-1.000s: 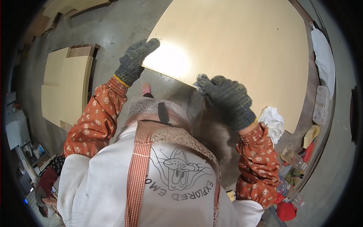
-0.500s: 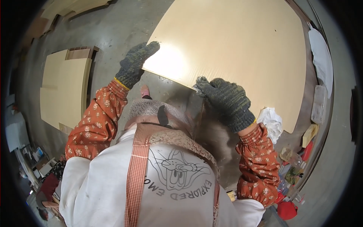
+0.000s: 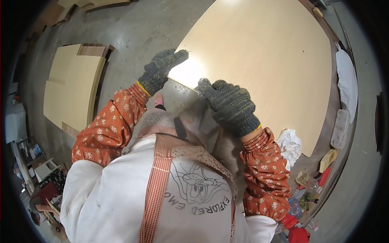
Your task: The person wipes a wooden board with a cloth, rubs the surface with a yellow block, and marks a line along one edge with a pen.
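Note:
A large pale wood-look panel (image 3: pixel 259 60) lies in front of me with a bright glare at its near left corner. My left hand (image 3: pixel 164 69), in a dark grey-green knitted glove, grips that corner, its fingers lying over the top face. My right hand (image 3: pixel 231 105), gloved alike, is closed at the panel's near edge, its fingertips pressed together against the edge. Whatever is pinched there is hidden by the glove. A crumpled white paper or cloth (image 3: pixel 289 146) rests beside my right wrist, at the panel's near right part.
Stacked pale panels (image 3: pixel 73 87) lie on the floor at left, with more boards (image 3: pixel 101 4) at the far left. Along the right edge are a white sheet (image 3: pixel 345 83), a clear plastic box (image 3: pixel 340 129), a yellowish block (image 3: pixel 327 160), plastic bottles (image 3: pixel 310 182) and a red item (image 3: pixel 299 235).
My right hand has slid left along the panel's near edge, closer to my left hand. The left hand keeps its hold on the corner. The whole view has shifted slightly.

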Tool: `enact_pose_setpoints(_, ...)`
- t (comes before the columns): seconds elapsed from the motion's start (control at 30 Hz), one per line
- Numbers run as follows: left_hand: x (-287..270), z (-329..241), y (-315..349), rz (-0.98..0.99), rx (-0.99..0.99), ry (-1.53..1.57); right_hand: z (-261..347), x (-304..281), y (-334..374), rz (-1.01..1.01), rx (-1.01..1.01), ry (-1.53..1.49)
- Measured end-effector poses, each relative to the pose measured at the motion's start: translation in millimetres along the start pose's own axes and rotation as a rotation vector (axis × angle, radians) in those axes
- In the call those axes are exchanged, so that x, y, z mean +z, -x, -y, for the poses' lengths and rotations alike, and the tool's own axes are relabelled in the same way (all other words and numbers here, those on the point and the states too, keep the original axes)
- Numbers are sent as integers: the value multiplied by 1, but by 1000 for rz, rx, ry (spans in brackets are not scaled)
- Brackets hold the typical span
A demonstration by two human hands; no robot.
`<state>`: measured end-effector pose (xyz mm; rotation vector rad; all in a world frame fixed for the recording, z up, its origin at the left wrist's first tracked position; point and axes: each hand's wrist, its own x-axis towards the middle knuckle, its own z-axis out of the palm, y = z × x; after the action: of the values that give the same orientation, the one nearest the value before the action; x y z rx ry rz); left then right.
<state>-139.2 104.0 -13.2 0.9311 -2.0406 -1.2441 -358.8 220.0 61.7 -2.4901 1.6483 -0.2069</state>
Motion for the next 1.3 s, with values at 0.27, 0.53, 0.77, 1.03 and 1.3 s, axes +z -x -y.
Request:
enact_pose_setpoints(0.27,4,23,-2,-89,457,-426,5,-6,2,4,-21,61)
enact_pose_setpoints(0.53,1,27,-2,-88,464,-427,6,-14,2,131,82,-10)
enact_pose_setpoints(0.77,6,41,-4,-89,366,-380,17,-22,-21,353,125,15)
enact_pose_setpoints(1.03,6,37,-4,-51,445,-455,15,-12,-27,185,-2,33)
enact_pose_setpoints(1.3,6,41,-3,60,247,-226,20,-5,-32,32,-102,19)
